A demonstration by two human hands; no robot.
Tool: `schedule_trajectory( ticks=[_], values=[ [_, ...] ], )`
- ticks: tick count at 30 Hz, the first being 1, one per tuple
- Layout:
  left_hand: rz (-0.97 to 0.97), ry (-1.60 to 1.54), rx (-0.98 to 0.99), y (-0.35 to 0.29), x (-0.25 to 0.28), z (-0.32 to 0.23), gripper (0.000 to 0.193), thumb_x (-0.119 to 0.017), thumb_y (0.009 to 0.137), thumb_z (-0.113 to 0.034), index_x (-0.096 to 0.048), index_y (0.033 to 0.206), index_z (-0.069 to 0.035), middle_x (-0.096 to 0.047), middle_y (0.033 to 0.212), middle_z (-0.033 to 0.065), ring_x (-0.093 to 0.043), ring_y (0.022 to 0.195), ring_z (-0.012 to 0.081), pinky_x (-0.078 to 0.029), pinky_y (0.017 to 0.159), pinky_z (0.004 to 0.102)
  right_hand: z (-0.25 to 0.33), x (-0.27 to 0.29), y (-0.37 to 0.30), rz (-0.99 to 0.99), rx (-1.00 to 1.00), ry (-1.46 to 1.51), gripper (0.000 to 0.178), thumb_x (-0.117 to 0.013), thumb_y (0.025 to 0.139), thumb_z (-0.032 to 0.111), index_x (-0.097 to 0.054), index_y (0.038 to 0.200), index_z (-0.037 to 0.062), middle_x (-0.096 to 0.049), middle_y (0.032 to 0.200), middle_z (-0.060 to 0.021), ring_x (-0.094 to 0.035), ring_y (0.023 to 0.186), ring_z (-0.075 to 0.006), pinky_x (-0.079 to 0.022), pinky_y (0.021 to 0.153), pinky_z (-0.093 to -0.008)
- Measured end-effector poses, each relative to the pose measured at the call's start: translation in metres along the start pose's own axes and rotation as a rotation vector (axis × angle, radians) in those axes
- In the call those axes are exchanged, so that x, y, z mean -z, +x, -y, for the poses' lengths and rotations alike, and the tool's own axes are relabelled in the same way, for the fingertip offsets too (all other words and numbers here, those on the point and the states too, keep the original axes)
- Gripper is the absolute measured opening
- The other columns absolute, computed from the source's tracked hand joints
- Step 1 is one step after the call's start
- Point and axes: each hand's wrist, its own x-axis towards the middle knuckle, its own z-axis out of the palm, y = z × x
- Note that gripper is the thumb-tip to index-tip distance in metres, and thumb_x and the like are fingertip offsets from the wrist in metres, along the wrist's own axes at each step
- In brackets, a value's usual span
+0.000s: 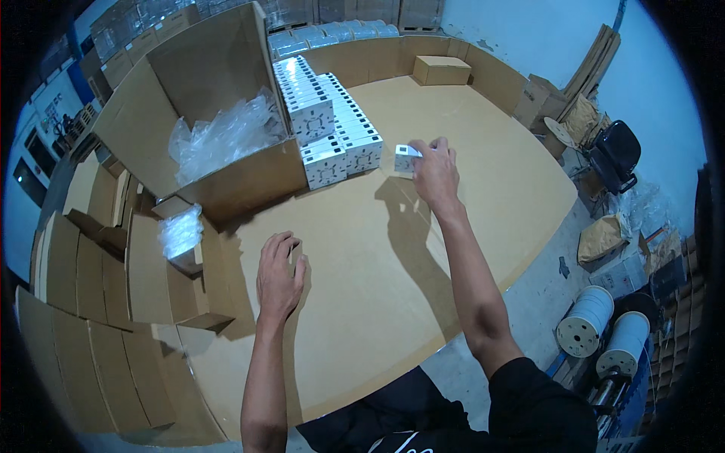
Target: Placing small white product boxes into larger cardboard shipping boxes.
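The small white box point(406, 157) sits pinched in the fingers of your right hand point(436, 172), held at arm's length just to the right of the stacked rows of white boxes point(332, 124) on the cardboard-covered table point(453, 226). The grip closes on the box from its right side, fingertips only, so a nudge against the near end of the stack could, I'd judge, twist it loose or knock the front boxes out of line. Your left hand point(279, 278) lies flat on the cardboard nearer to you, fingers loosely spread, holding nothing. If you lean your weight on it, the loose sheet might shift under the stack. To the left of the rows stands a large open carton point(219, 98) with crumpled clear plastic wrap point(226, 136) inside; no boxes show in it. A smaller open carton point(185, 241) near the left edge holds another wad of plastic. A closed brown carton point(442, 69) rests at the far end of the table.
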Motion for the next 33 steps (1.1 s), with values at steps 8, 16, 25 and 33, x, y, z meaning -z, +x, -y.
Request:
schedule_trajectory(
  ticks=[8,16,25,33],
  values=[
    [0.002,-0.438,0.278,-0.003,0.011,0.0,0.031,-0.062,0.098,-0.015,-0.06,0.127,-0.004,-0.07,0.105,0.0118,-0.066,0.094,0.0199,-0.052,0.086,0.0333,0.079,-0.003,-0.073,0.194,0.228,0.221,0.032,-0.067,0.086,0.006,-0.07,0.116,0.0163,-0.055,0.117,-0.0164,-0.055,0.107,-0.0371,-0.052,0.09,-0.0481],
    [-0.055,-0.996,0.478,0.004,0.016,0.028,0.03,-0.053,0.107,-0.032,-0.062,0.124,-0.009,-0.067,0.087,0.002,-0.061,0.073,0.0064,-0.049,0.064,0.0232,0.151,-0.027,-0.122,0.239,0.436,0.516,0.031,-0.066,0.084,0.0,-0.07,0.113,0.013,-0.053,0.115,-0.0176,-0.054,0.103,-0.0377,-0.05,0.09,-0.0478],
    [-0.182,-0.903,0.438,0.013,0.02,0.036,0.033,-0.059,0.103,-0.02,-0.055,0.134,-0.009,-0.07,0.096,0.0094,-0.064,0.08,0.0102,-0.053,0.07,0.0255,0.145,-0.059,-0.128,0.226,0.291,0.922,0.028,-0.066,0.083,-0.004,-0.066,0.111,0.0012,-0.054,0.121,-0.0163,-0.062,0.111,-0.0293,-0.056,0.089,-0.0375],
    [-0.247,-0.859,0.339,0.02,0.01,0.046,0.053,-0.062,0.097,-0.003,-0.044,0.147,-0.001,-0.069,0.114,0.0165,-0.068,0.096,0.0171,-0.057,0.084,0.0306,0.139,-0.095,-0.114,0.332,-0.025,1.257,0.032,-0.065,0.091,-0.005,-0.055,0.121,-0.0046,-0.065,0.115,-0.0151,-0.068,0.107,-0.0215,-0.058,0.089,-0.0314]
  ],
)
